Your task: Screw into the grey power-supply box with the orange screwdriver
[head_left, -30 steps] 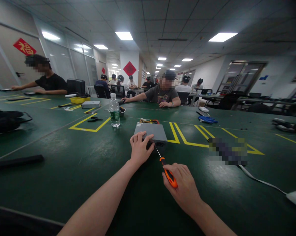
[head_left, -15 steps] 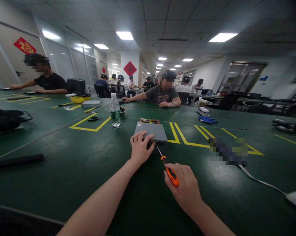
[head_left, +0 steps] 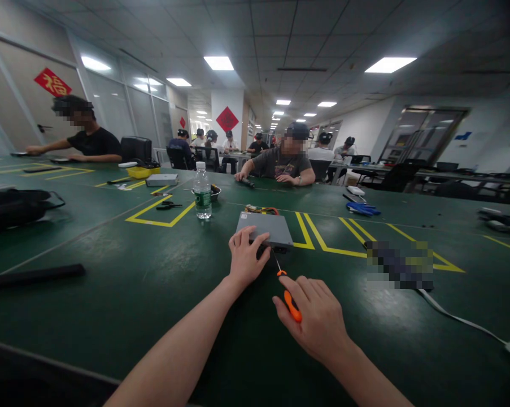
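A grey metal power supply unit (head_left: 268, 225) lies on the green table, its bundle of coloured wires (head_left: 261, 210) at the far side. My left hand (head_left: 247, 257) grips its near left edge, fingers spread over the top and thumb by the near face. An orange and black screwdriver (head_left: 292, 308) slants up toward that near face; its tip is at or close to the face, and contact is too small to make out. Around its handle is my right hand (head_left: 316, 316), index finger along the neck and thumb lifted off to the left.
A water bottle (head_left: 203, 192) stands left of the unit, a metal bowl (head_left: 214, 193) behind it. Blue gloves (head_left: 362, 209) and a blurred dark object (head_left: 396, 265) with a white cable lie right. A black bar (head_left: 34, 277) lies left. A co-worker (head_left: 282, 161) sits opposite.
My right thumb has come away from the screwdriver handle and the index finger has moved forward onto its neck. The co-worker opposite has drawn an arm and a dark tool closer. The view shifted slightly.
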Tool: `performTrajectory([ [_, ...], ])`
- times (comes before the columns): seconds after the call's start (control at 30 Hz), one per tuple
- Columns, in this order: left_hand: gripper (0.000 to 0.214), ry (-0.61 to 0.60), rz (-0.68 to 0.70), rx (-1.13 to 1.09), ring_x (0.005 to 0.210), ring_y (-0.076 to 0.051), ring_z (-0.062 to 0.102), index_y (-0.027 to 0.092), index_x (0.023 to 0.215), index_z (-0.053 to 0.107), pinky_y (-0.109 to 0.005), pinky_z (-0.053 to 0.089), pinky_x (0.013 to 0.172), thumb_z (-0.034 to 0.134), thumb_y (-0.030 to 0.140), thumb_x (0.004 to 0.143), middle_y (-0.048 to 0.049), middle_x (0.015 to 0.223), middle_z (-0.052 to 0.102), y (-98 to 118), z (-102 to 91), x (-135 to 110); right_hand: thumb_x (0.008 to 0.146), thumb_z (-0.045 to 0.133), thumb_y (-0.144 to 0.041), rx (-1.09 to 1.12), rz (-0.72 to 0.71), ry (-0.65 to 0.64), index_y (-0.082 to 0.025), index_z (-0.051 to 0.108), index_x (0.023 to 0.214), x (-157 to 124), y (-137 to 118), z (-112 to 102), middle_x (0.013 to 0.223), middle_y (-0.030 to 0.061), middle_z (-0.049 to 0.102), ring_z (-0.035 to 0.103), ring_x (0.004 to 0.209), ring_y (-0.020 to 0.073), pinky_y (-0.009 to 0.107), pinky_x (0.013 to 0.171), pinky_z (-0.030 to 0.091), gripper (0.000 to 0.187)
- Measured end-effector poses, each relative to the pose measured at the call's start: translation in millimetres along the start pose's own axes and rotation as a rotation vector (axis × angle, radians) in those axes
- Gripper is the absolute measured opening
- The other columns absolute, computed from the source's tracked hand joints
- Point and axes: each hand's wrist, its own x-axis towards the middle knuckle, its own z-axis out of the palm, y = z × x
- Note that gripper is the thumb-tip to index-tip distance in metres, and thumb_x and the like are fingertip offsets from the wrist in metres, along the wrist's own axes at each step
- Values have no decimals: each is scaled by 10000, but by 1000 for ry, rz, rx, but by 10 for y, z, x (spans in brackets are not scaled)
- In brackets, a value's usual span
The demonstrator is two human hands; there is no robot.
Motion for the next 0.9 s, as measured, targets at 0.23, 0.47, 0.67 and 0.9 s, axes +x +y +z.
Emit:
performTrajectory([
  [0.23, 308, 83, -69, -27, 1263, -288, 232, 284, 1085, 558, -468, 291, 981, 559, 303, 777, -73, 1341, 274, -9, 9, -9, 847, 477, -300, 45, 87, 93, -156, 504, 869, -82, 32, 77, 701, 25, 555, 490, 596, 131, 268, 594, 371, 148],
  [0.47, 382, 43, -124, 31, 1299, -325, 171, 315, 1112, 526, -533, 286, 966, 601, 343, 738, -67, 1380, 224, 24, -4, -34, 820, 459, -174, 29, 17, 110, -172, 584, 882, -86, -1, 87, 742, 45, 471, 436, 666, 155, 284, 601, 345, 140],
  [0.67, 530, 21, -180, -3, 1248, -333, 266, 306, 1217, 422, -506, 373, 903, 606, 386, 726, -90, 1407, 148, -5, 24, -62, 878, 411, -290, 93, 70, 88, -132, 526, 996, -87, 33, 71, 756, 41, 549, 492, 670, 152, 286, 637, 358, 228],
  [0.9, 524, 37, -207, -45, 1234, -334, 267, 258, 1179, 434, -503, 386, 894, 611, 412, 711, -104, 1384, 161, -16, 69, -43, 806, 437, -201, 140, 65, -1, -188, 553, 877, -88, -40, 58, 744, 32, 477, 452, 680, 160, 289, 618, 340, 136],
])
